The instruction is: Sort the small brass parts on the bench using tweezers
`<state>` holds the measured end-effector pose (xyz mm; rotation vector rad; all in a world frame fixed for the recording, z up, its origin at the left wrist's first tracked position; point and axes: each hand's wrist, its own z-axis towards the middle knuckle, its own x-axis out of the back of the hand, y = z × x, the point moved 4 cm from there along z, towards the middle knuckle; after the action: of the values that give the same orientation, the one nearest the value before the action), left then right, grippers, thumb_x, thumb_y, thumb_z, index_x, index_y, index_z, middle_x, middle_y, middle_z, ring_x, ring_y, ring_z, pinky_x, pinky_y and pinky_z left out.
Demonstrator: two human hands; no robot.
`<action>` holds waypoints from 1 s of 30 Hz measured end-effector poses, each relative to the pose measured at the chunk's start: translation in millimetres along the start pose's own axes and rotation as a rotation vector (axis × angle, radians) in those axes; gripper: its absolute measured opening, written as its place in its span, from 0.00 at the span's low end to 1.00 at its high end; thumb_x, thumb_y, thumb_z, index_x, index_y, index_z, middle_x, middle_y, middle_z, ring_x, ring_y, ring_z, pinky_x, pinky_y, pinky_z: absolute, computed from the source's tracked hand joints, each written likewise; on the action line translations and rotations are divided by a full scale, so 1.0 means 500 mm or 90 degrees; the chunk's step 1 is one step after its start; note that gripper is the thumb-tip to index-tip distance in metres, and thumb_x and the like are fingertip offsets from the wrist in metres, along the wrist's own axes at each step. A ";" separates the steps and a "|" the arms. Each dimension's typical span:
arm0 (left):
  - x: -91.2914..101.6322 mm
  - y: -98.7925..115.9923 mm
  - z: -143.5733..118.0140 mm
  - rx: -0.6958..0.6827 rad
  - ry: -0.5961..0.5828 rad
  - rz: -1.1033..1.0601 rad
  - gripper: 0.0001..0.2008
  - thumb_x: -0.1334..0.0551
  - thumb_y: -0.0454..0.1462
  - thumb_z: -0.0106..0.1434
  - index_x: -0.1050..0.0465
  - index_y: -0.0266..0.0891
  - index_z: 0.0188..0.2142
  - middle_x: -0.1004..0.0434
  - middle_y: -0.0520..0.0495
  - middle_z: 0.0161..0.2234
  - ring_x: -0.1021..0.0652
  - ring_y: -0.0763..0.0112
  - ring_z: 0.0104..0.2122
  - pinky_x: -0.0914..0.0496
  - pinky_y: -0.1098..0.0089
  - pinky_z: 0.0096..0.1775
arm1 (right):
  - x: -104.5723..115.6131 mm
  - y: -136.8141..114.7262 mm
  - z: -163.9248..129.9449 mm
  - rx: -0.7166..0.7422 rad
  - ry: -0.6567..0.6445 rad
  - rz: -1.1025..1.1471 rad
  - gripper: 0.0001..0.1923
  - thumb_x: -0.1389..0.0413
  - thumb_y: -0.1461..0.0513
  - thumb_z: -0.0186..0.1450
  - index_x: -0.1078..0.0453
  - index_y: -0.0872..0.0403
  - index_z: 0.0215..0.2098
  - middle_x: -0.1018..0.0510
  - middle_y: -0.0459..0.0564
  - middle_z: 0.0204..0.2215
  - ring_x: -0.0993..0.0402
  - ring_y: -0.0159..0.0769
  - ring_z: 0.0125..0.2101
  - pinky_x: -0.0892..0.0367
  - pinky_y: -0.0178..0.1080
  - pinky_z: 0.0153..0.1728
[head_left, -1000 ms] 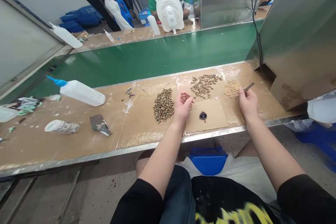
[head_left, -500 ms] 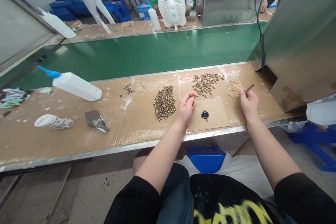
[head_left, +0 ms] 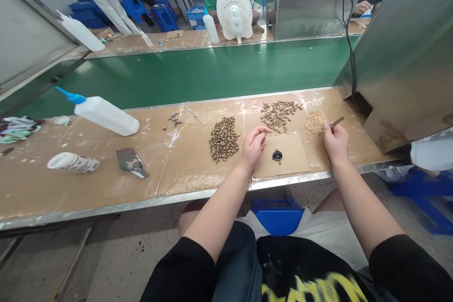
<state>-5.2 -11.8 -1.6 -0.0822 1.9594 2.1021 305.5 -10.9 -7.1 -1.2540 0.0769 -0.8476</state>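
Hardly anything has moved since 0.5 s ago: both hands sit where they were, view tipped slightly.

Left hand (head_left: 255,144) is curled, fingers pinched together at the left edge of the cardboard pad (head_left: 283,155); looks like it grips one small piece, too small to confirm. Right hand (head_left: 335,140) is closed round a thin metal tool (head_left: 333,123), tip aimed at the pale pile (head_left: 314,120) far right.

Step, prob: fitting small hardware w/ the tool. Next move needs the pinched piece and tool tip brought together, fine alignment.

Black round part (head_left: 277,155) lies flat mid-pad, between the hands, dark w/ a shiny centre. Brass pile (head_left: 223,138) just left of left hand; mixed pile (head_left: 279,113) beyond the pad. Glue bottle (head_left: 102,114) lies well left.
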 end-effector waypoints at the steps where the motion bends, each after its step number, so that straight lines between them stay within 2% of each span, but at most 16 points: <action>1: -0.004 0.001 0.000 0.006 -0.015 0.005 0.10 0.40 0.42 0.67 0.22 0.40 0.41 0.43 0.57 0.23 0.42 0.77 0.20 0.48 0.73 0.23 | -0.002 -0.007 -0.005 -0.006 -0.013 0.038 0.22 0.39 0.43 0.65 0.25 0.53 0.30 0.23 0.50 0.24 0.27 0.42 0.27 0.34 0.43 0.32; 4: -0.016 0.007 -0.001 0.005 -0.069 0.043 0.11 0.39 0.44 0.67 0.22 0.39 0.39 0.44 0.58 0.22 0.42 0.76 0.20 0.48 0.73 0.25 | -0.014 -0.047 -0.040 -0.009 -0.097 0.188 0.23 0.38 0.41 0.67 0.24 0.52 0.31 0.26 0.46 0.22 0.32 0.36 0.22 0.36 0.40 0.26; 6: -0.023 0.012 -0.003 -0.017 -0.103 0.091 0.13 0.38 0.45 0.67 0.21 0.38 0.37 0.43 0.57 0.21 0.41 0.76 0.21 0.46 0.72 0.26 | -0.025 -0.089 -0.075 0.028 -0.164 0.260 0.20 0.37 0.43 0.68 0.22 0.50 0.34 0.24 0.47 0.24 0.31 0.36 0.23 0.35 0.40 0.26; 10: -0.031 0.013 -0.010 -0.039 -0.155 0.163 0.17 0.38 0.49 0.70 0.19 0.38 0.39 0.38 0.55 0.22 0.37 0.75 0.23 0.42 0.72 0.29 | -0.049 -0.180 -0.132 0.170 -0.261 0.314 0.15 0.37 0.48 0.71 0.19 0.47 0.32 0.20 0.49 0.26 0.24 0.40 0.28 0.27 0.45 0.32; 14: -0.034 0.004 -0.011 -0.009 -0.181 0.085 0.21 0.37 0.54 0.70 0.20 0.38 0.39 0.37 0.56 0.22 0.38 0.77 0.21 0.42 0.73 0.27 | -0.079 -0.233 -0.139 0.268 -0.309 0.327 0.13 0.36 0.49 0.71 0.18 0.45 0.32 0.16 0.50 0.28 0.20 0.44 0.32 0.24 0.48 0.38; 19: -0.030 -0.003 -0.003 0.052 -0.154 -0.039 0.21 0.35 0.55 0.68 0.24 0.38 0.37 0.40 0.57 0.24 0.43 0.81 0.18 0.48 0.75 0.22 | -0.107 -0.235 -0.124 0.270 -0.301 0.320 0.15 0.37 0.48 0.71 0.17 0.46 0.33 0.17 0.49 0.26 0.21 0.42 0.29 0.24 0.47 0.36; 22: -0.027 -0.007 0.000 0.076 -0.147 -0.049 0.20 0.34 0.54 0.67 0.25 0.38 0.37 0.42 0.58 0.23 0.44 0.82 0.18 0.50 0.76 0.21 | -0.116 -0.224 -0.123 0.281 -0.298 0.329 0.15 0.36 0.48 0.70 0.17 0.46 0.32 0.15 0.49 0.28 0.21 0.41 0.28 0.23 0.47 0.36; 25: -0.027 -0.011 0.001 0.106 -0.147 -0.051 0.20 0.33 0.53 0.67 0.26 0.39 0.37 0.42 0.59 0.23 0.45 0.82 0.17 0.51 0.77 0.20 | -0.121 -0.211 -0.126 0.285 -0.298 0.349 0.11 0.35 0.51 0.70 0.16 0.46 0.34 0.14 0.50 0.32 0.21 0.40 0.29 0.23 0.46 0.36; 27: -0.029 -0.010 0.001 0.120 -0.146 -0.060 0.20 0.32 0.54 0.66 0.27 0.39 0.37 0.41 0.58 0.24 0.45 0.83 0.17 0.52 0.78 0.19 | -0.124 -0.199 -0.126 0.246 -0.301 0.379 0.08 0.34 0.52 0.70 0.15 0.45 0.37 0.15 0.49 0.31 0.22 0.38 0.27 0.24 0.44 0.32; 30: -0.032 -0.008 0.000 0.126 -0.147 -0.070 0.21 0.32 0.55 0.65 0.29 0.40 0.38 0.40 0.58 0.26 0.45 0.84 0.17 0.53 0.78 0.18 | -0.133 -0.181 -0.125 0.141 -0.300 0.446 0.10 0.33 0.50 0.69 0.16 0.46 0.41 0.19 0.46 0.25 0.25 0.34 0.22 0.28 0.39 0.25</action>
<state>11.2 -14.1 -1.9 0.0860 1.9619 1.7545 181.2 -26.5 22.4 -1.0780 0.0368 0.0499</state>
